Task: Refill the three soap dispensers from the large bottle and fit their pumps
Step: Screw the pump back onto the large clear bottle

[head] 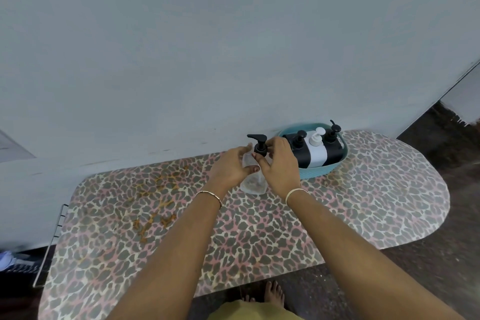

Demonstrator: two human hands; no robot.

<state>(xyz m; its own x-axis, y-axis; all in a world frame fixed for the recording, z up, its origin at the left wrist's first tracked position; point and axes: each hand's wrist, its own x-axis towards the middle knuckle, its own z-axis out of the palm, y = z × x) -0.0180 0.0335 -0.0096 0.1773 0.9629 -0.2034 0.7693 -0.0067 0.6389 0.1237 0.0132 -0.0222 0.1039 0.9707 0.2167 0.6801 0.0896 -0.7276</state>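
A clear bottle (pixel 253 184) with a black pump (pixel 259 143) stands upright on the leopard-print board (pixel 181 215). My left hand (pixel 231 166) grips the bottle's body from the left. My right hand (pixel 279 163) pinches the black pump collar at the bottle's neck. Behind my right hand, a teal basket (pixel 340 157) holds three dispensers: a black one (pixel 296 149), a white one (pixel 317 149) and another black one (pixel 333 144), each with a pump on top. How full the clear bottle is cannot be told.
A pale wall (pixel 233 47) rises directly behind the board. The board's right end (pixel 415 184) is rounded, with dark floor (pixel 454 215) beyond it. A metal frame (pixel 55 228) shows at the board's left edge. A bare foot (pixel 272 292) stands on the floor below the front edge.
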